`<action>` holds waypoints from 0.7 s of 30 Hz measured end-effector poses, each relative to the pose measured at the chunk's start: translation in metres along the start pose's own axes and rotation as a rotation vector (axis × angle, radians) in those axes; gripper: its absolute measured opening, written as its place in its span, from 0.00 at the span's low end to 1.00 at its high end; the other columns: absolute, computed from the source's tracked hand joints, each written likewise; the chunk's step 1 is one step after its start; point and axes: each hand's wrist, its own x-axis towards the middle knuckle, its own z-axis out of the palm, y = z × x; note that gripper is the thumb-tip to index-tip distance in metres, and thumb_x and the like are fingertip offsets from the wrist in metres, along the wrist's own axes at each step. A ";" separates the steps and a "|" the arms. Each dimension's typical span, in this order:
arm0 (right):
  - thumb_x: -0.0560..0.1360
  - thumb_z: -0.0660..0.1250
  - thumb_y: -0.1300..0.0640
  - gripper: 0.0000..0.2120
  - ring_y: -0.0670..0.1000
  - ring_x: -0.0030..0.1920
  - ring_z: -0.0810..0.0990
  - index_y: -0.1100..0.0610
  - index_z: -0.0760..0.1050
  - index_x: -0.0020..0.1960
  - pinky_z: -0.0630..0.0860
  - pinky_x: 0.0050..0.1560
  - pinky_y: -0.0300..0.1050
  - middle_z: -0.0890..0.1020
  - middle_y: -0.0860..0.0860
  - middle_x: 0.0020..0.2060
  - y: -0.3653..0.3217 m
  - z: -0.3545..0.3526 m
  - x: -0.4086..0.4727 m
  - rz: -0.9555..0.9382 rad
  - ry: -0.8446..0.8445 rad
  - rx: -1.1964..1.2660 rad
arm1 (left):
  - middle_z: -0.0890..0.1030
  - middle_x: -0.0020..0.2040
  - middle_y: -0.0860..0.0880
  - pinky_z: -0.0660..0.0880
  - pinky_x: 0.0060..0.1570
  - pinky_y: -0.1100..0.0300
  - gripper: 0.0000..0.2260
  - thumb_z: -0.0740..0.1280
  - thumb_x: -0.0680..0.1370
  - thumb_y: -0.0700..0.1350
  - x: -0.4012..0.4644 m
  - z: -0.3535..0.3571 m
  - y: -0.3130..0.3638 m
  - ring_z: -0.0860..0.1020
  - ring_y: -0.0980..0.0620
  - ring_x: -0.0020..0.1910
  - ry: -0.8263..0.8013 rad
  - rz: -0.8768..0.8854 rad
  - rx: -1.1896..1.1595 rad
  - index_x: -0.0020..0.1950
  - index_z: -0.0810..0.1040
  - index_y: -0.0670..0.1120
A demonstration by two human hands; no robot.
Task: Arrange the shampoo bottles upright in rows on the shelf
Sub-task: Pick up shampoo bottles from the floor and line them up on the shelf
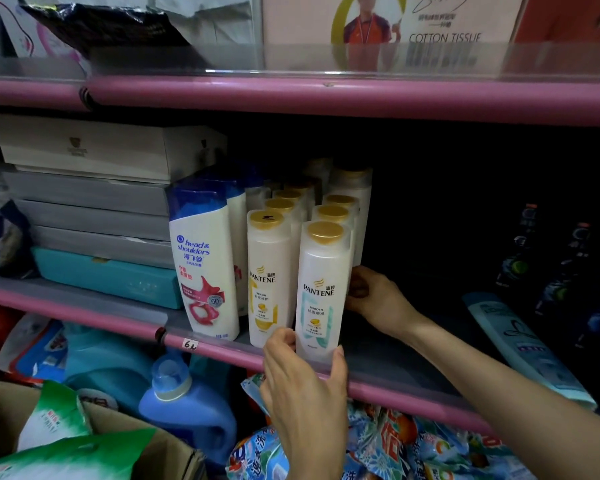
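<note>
The front shampoo bottle (321,292), white with a gold cap and a pale green label, stood upright at the front lip of the pink shelf (388,388), heading the right-hand row. The left hand (303,386) held its base, fingers on the left side and thumb curled round the right edge. The right hand (374,299) reached in from the right and rested against the bottle's right side; its fingers were partly hidden behind the bottle, so I could not tell whether they gripped it or only touched it.

Just beside it on the left stood a second row of gold-capped bottles (269,278), and left of that a taller white bottle with a blue cap (203,261), all upright and packed close. More gold caps ran back into the dark behind both rows. Stacked flat boxes (94,202) and a teal box (108,275) filled the far left of the shelf.

To the right the shelf floor lay open and dark as far as a pale blue bottle lying on its side (520,344), with dark bottles (523,251) standing behind it. The upper shelf's pink edge (326,98) hung well above the caps. Below, a blue jug (184,407) and printed bags (413,445) crowded under the front rail.
</note>
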 end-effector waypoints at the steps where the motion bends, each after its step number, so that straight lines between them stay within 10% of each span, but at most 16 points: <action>1: 0.70 0.73 0.61 0.17 0.41 0.48 0.80 0.54 0.74 0.56 0.73 0.40 0.25 0.81 0.44 0.46 0.001 -0.003 0.000 0.021 -0.032 0.002 | 0.73 0.53 0.51 0.68 0.52 0.51 0.26 0.75 0.68 0.51 0.000 0.000 0.000 0.73 0.48 0.56 -0.001 0.000 0.001 0.58 0.66 0.47; 7: 0.69 0.72 0.51 0.18 0.46 0.42 0.75 0.53 0.67 0.52 0.68 0.33 0.36 0.76 0.48 0.44 0.015 -0.011 0.004 0.189 0.304 -0.113 | 0.73 0.53 0.52 0.68 0.51 0.51 0.26 0.75 0.68 0.51 -0.001 0.002 -0.001 0.74 0.49 0.56 0.009 -0.001 -0.004 0.58 0.65 0.48; 11: 0.69 0.74 0.51 0.30 0.48 0.55 0.75 0.54 0.66 0.67 0.72 0.51 0.41 0.75 0.48 0.55 0.025 0.003 0.013 0.130 0.227 0.031 | 0.74 0.53 0.53 0.69 0.52 0.51 0.26 0.76 0.67 0.51 -0.001 0.003 -0.003 0.75 0.50 0.54 0.022 0.019 -0.008 0.58 0.65 0.49; 21: 0.73 0.70 0.51 0.25 0.54 0.62 0.76 0.51 0.69 0.68 0.74 0.61 0.50 0.77 0.53 0.64 0.033 0.011 0.037 0.122 0.167 -0.008 | 0.74 0.55 0.53 0.70 0.53 0.51 0.28 0.75 0.67 0.51 -0.001 0.003 -0.004 0.74 0.51 0.56 0.008 0.024 -0.001 0.60 0.64 0.50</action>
